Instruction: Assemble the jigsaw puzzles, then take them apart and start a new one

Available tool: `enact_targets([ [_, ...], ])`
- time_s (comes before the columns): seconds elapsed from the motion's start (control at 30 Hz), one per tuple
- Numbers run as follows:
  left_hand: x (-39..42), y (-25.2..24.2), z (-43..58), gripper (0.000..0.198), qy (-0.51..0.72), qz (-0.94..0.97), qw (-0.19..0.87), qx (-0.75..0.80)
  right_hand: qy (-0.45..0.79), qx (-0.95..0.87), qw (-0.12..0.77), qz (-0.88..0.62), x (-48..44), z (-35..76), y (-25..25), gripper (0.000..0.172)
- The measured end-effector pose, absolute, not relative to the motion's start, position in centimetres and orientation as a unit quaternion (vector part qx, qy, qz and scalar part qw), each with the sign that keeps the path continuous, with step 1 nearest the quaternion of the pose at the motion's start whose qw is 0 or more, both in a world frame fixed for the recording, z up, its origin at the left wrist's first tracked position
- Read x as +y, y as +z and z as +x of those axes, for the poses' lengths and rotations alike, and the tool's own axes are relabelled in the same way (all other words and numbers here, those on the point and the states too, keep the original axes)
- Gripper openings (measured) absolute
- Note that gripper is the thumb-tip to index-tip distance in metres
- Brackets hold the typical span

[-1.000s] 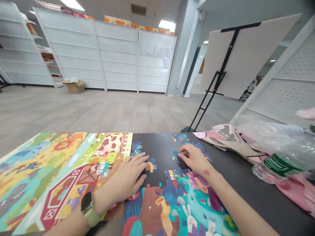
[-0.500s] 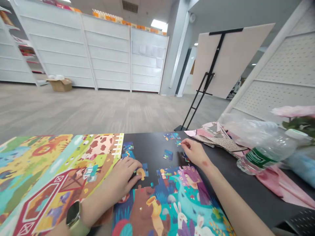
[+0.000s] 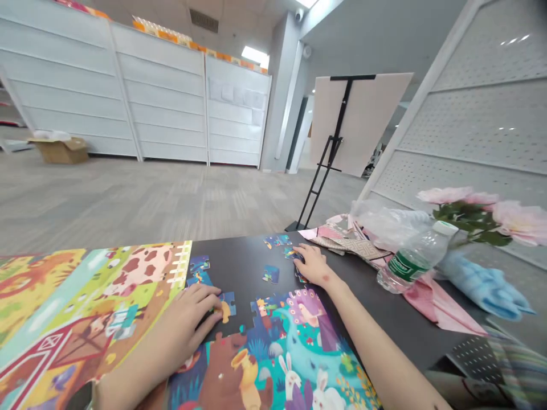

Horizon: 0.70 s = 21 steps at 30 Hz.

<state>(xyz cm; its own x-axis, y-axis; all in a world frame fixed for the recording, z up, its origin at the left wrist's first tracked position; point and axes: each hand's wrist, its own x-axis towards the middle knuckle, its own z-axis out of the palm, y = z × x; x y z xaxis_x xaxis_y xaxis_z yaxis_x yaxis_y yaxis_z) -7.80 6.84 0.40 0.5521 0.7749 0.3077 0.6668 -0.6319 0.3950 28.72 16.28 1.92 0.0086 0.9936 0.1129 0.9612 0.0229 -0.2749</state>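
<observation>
A part-built animal jigsaw [image 3: 282,353] lies on the dark table [image 3: 384,307] in front of me. My left hand [image 3: 188,316] rests flat with fingers spread, its tips on a loose blue and orange piece [image 3: 228,303] beside the farm picture. My right hand [image 3: 314,265] reaches to the far side of the table. Its fingers curl down over loose blue pieces [image 3: 294,254]; whether it grips one is hidden. Another loose piece [image 3: 270,274] lies between my hands, and a small group [image 3: 277,241] sits near the far edge.
A large farm picture [image 3: 85,307] covers the table's left. On the right lie folded patterned cloths [image 3: 354,242], a clear plastic bottle [image 3: 410,259] on its side, pink flowers [image 3: 474,208] and a blue cloth [image 3: 482,282]. An easel board [image 3: 342,122] stands on the floor beyond.
The view has swung right and the table now sits lower in frame. My right hand has moved away from the middle loose piece toward the pieces at the far edge. My left hand has stayed put.
</observation>
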Motion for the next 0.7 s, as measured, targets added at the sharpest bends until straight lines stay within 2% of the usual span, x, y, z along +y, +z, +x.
enact_targets([
  [0.13, 6.7, 1.9, -8.2, 0.022, 0.252, 0.859, 0.111, 0.431, 0.063, -0.701, 0.140, -0.696, 16.5, 28.7, 2.2, 0.033],
  [0.23, 7.2, 3.0, -9.4, 0.019, 0.271, 0.845, 0.092, 0.452, 0.063, -0.699, 0.164, -0.693, 16.8, 29.0, 2.4, 0.034],
  [0.47, 8.4, 3.3, -12.0, 0.034, 0.260, 0.819, 0.064, 0.508, 0.080, -0.721, 0.244, -0.644, 17.4, 28.8, 1.8, 0.037],
  [0.7, 8.3, 2.6, -11.4, 0.020, 0.235, 0.817, 0.073, 0.521, 0.102, -0.727, 0.302, -0.608, 16.4, 28.4, 2.6, 0.020],
])
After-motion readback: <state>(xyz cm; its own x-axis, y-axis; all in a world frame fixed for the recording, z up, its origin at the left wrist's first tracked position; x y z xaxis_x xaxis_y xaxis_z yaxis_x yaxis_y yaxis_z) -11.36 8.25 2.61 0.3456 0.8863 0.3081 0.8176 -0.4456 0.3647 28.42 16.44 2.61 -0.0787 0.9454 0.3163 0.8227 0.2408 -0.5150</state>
